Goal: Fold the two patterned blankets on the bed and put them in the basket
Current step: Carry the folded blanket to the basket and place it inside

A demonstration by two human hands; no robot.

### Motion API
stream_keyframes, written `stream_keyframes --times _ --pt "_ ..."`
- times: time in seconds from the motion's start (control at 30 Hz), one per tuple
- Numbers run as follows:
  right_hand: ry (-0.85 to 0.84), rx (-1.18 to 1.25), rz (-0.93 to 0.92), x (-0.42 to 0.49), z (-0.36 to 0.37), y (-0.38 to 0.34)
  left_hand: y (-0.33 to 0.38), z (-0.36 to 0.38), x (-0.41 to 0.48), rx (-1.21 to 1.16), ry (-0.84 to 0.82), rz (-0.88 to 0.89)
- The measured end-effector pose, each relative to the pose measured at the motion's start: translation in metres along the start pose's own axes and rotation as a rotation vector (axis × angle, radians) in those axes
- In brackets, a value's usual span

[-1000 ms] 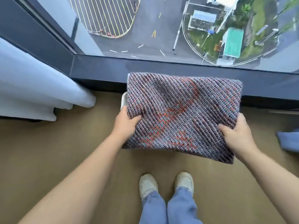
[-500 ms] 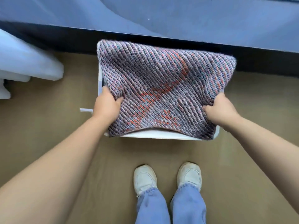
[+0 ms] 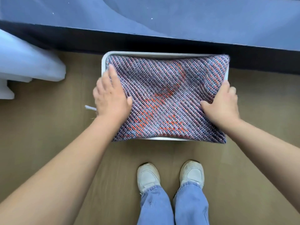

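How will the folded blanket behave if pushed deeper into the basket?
Probably soft and floppy: the folded blanket puckers around the right hand. Its corners overhang the basket rim, so they will likely bunch up. Coarse knit probably grips, not slides.

A tan floor (image 3: 40, 143) meets a dark ledge (image 3: 65, 38) beneath a blue-grey surface (image 3: 194, 17); white curtain (image 3: 24, 62) at left.
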State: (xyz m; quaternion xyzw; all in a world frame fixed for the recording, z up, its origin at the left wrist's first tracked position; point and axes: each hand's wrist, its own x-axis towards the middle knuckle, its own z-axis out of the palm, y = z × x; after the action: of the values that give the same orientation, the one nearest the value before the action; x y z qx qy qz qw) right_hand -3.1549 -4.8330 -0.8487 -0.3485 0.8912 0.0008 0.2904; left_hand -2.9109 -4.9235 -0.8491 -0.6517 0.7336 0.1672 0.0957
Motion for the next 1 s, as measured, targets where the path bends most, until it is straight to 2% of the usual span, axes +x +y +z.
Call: stream_keyframes --times 0.07,0.1,0.17,0.2,0.27,0.33,0.4,0.5,0.6,0.8,0.87,0.97,1.0 --pt "0.177 -0.030 -0.247 -0.017 0.007 -0.001 0.012 0.003 -0.005 0.053 0.084 0.190" --pt "0.194 -0.057 -0.366 -0.022 0.011 -0.001 0.017 0.006 -0.010 0.079 0.065 0.265" --pt "0.117 -0.172 -0.530 -0.025 0.019 0.003 0.020 0.015 -0.023 0.142 -0.013 0.337" --pt "0.052 -0.240 -0.545 -0.023 0.023 0.006 0.017 0.020 -0.032 0.164 -0.045 0.311" --pt "-0.067 -0.326 -0.465 -0.016 0.028 0.014 0.005 0.028 -0.053 0.130 -0.115 0.131" --pt "-0.113 -0.311 -0.363 -0.009 0.034 0.019 -0.005 0.034 -0.071 0.025 -0.206 -0.074" --pt "-0.141 -0.273 -0.315 -0.004 0.043 0.019 -0.007 0.044 -0.078 -0.090 -0.272 -0.160" --pt "-0.169 -0.257 -0.304 0.002 0.058 0.020 -0.008 0.063 -0.066 -0.162 -0.282 -0.155" --pt "-0.168 -0.291 -0.334 0.015 0.075 0.027 -0.018 0.084 -0.041 -0.109 -0.300 -0.131" --pt "-0.316 -0.283 -0.332 0.032 0.080 0.027 -0.016 0.093 -0.017 0.019 -0.488 -0.160" --pt "-0.276 -0.228 -0.331 0.029 0.068 0.023 -0.008 0.076 -0.021 0.032 -0.431 -0.147" --pt "0.031 -0.097 -0.488 0.017 0.045 0.017 0.002 0.045 -0.024 0.063 -0.070 0.090" --pt "0.056 -0.121 -0.571 0.015 0.039 0.016 0.006 0.038 -0.018 0.083 0.016 0.195"
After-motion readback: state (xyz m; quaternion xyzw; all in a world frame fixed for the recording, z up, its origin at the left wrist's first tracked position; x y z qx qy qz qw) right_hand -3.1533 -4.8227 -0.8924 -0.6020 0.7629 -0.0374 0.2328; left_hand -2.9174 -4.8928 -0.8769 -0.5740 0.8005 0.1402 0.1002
